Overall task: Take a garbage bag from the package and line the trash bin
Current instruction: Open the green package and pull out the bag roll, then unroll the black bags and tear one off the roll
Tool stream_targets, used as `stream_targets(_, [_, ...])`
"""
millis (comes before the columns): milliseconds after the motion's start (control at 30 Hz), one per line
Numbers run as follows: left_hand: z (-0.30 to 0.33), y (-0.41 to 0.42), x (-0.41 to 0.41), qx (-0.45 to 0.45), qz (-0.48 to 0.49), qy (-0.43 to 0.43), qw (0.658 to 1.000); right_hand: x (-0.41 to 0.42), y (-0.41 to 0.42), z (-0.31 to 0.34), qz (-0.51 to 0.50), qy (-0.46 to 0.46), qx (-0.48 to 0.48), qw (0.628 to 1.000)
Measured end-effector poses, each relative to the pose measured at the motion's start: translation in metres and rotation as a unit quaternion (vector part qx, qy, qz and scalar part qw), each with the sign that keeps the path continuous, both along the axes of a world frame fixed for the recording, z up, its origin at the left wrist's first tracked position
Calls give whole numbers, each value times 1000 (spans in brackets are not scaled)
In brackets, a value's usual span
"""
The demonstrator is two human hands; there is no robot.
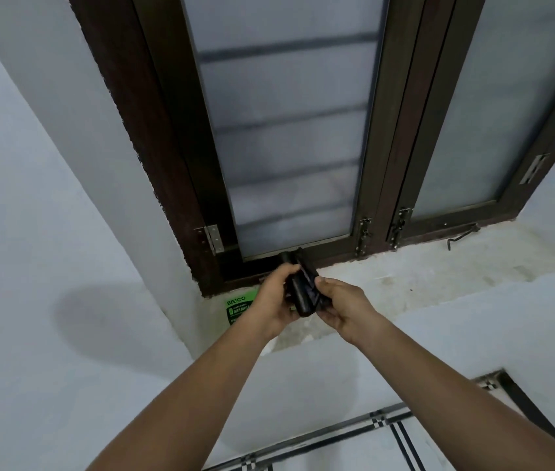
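Hands meet just in front of the window frame. Your left hand is wrapped around a black roll of garbage bags. Your right hand pinches the roll's loose edge. The green package lies on the sill below the frame, beside your left hand.

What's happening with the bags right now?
Both hands, left and right, gripping black bag roll. Green package on windowsill. Bin not in view. Nothing blocking.
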State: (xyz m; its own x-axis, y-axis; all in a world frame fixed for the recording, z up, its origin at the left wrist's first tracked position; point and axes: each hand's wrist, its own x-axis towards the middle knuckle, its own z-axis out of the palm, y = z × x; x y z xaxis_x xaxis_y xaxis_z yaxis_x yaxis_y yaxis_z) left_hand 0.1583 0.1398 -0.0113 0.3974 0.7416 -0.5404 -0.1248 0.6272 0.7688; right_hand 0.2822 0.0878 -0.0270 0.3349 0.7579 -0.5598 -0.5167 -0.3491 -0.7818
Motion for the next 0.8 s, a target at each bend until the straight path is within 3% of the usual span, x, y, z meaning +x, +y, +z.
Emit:
stream_targets(100, [-6,4,-10,-52,5,-60,997,2,7,-2,-53,21,12,998])
stream_targets(300, [-18,14,-28,-65,-29,-7,997,18,12,4,-165,5,-22,986])
stream_targets(433, [-25,21,-38,-62,-35,26,997,29,7,4,-188,-121,-65,972])
stream_targets(500, [-25,23,-39,-50,-32,40,997,27,3,8,-147,-187,-67,969])
stream_targets(600, [-21,26,-36,-12,-37,68,997,15,-6,20,10,-291,-51,955])
stream_targets(633, [-18,26,-34,1,-43,68,997,12,-8,23,70,-340,-53,936])
stream_targets(733, [-14,27,-29,25,-57,58,996,5,-12,24,199,-517,-82,828])
stream_targets(800, [-9,25,-28,28,-77,50,995,9,-14,21,195,-529,-74,822])
